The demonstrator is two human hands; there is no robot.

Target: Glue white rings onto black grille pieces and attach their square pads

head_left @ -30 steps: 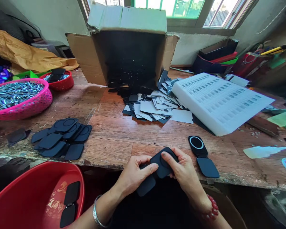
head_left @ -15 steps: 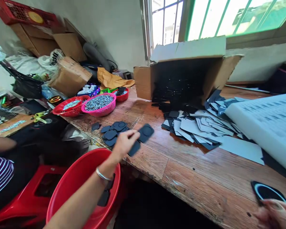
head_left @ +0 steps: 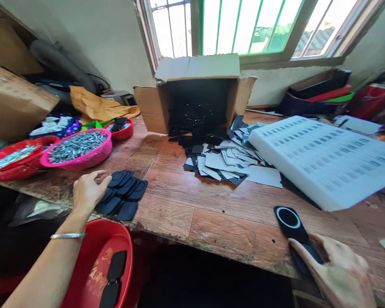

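My left hand (head_left: 90, 188), a bracelet on its wrist, is at the left side of a pile of flat black square pads (head_left: 128, 186), some with a round ring mark. Its thumb and fingers are apart, and I see nothing between them. At the lower right, my right hand (head_left: 340, 261) grips a folding black charging pad (head_left: 298, 233) between thumb and fingers. The pad's far square panel shows a white ring, and its near panel is partly hidden by the hand. Below the table edge, a red tub (head_left: 125, 233) contains linked black square pads (head_left: 117, 265).
A cardboard box (head_left: 152, 109) full of black sheets lies open toward me. Grey and black cards (head_left: 223, 162) spill before it. A white foam tray (head_left: 327, 158) is at right. Pink (head_left: 107, 147) and red baskets (head_left: 131, 131) of small metal parts stand at left.
My left hand has let go of the black pad it held and moved left across the pile. My right hand and its charging pad have come further into view as the view turned right.
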